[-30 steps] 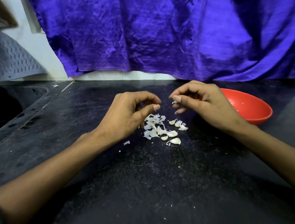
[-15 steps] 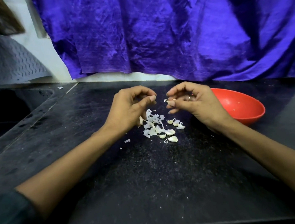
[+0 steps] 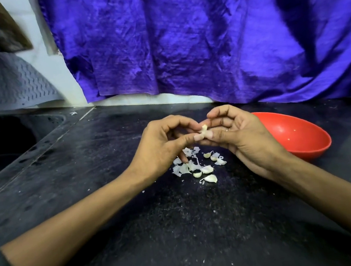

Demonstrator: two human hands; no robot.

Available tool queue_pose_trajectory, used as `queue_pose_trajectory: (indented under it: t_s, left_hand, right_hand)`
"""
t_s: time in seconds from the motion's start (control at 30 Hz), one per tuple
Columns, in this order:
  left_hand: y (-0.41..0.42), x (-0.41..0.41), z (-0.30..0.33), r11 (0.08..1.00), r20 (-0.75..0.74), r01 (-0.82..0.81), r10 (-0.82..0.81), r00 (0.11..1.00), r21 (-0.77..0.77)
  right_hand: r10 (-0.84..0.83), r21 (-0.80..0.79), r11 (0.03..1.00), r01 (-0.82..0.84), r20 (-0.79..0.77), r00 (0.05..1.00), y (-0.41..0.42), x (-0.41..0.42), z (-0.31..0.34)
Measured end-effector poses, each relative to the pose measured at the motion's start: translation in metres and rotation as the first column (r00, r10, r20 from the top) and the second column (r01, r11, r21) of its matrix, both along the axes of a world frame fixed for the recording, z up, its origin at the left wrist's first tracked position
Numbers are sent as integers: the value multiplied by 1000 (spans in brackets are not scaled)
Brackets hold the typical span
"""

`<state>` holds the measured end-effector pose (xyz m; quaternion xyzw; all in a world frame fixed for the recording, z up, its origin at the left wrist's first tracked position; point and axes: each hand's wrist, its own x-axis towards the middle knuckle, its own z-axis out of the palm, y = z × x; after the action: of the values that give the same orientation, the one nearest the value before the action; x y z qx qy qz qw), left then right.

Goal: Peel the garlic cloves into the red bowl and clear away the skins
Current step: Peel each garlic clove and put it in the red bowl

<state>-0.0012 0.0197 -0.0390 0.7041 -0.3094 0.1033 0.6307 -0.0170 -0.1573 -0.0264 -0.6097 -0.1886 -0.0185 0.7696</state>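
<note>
My left hand (image 3: 162, 143) and my right hand (image 3: 243, 138) meet above the black counter (image 3: 181, 230), and both pinch one small garlic clove (image 3: 204, 128) between their fingertips. Below them lies a pile of white garlic skins (image 3: 185, 166) mixed with several unpeeled cloves (image 3: 210, 178). The red bowl (image 3: 297, 134) stands just right of my right hand; only tiny specks show inside it.
A dark sink (image 3: 7, 147) sinks into the counter at the left. A purple cloth (image 3: 203, 42) hangs along the back wall. A grey patterned mat (image 3: 7, 84) leans at the far left. Small skin crumbs dot the counter.
My two hands have come together from slightly apart. The clove held by my right hand is now pinched by my left fingertips too.
</note>
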Motion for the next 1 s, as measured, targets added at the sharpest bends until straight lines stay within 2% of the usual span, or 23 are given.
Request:
queue_pose_trajectory:
  t_s: [0.17,0.37,0.7,1.0]
  left_hand:
    - [-4,-5,-2,998,-56,-5,2,998,-55]
    - [-5,-8,-1,992,-111,-4,-9,994,-124]
    - [-4,-7,1,987,-155,-36,12,988,-154]
    - [-6,-10,1,993,-218,7,-34,975,-122]
  right_hand:
    - [-29,-36,999,30,8,1000,-1,-1,-1]
    - [18,-9,1000,-19,-81,997,-1,-1,-3]
    - [58,20,998,-56,-134,989,-2,-1,-4]
    - [62,28,998,-58,-177,982,0,-1,-4]
